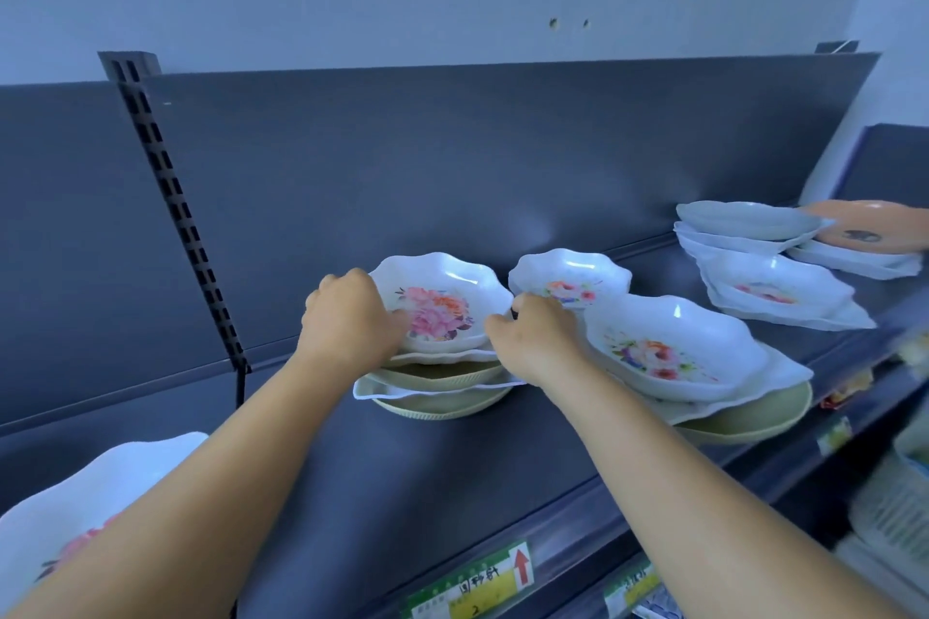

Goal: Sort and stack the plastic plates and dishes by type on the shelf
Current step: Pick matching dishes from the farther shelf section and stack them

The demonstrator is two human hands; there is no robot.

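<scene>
Head view: mid-sort, working the mixed stack [437, 367] at shelf [352, 467] centre. Top floral dish [442, 304] flanked by both hands. Left hand [349, 317] curled over its left rim, thumb seemingly inside the bowl; looks like a grip. Right hand [535, 339] at the right rim, fingers curled; cannot tell whether pinching this dish or a layer below. Hands apart, one per side. Both forearms stretched forward and up, wrists roughly level.

Stack underneath: alternating white scalloped and green ribbed dishes [432, 405], so unsorted. Second mixed pile [693, 367] just right, small floral dish [570, 279] behind it, further stacks [764, 266] far right, another floral plate [75, 518] bottom left.

Likely next: lift top dish straight up, keep level, avoid dragging the loose layer beneath; then onto a matching white pile.
</scene>
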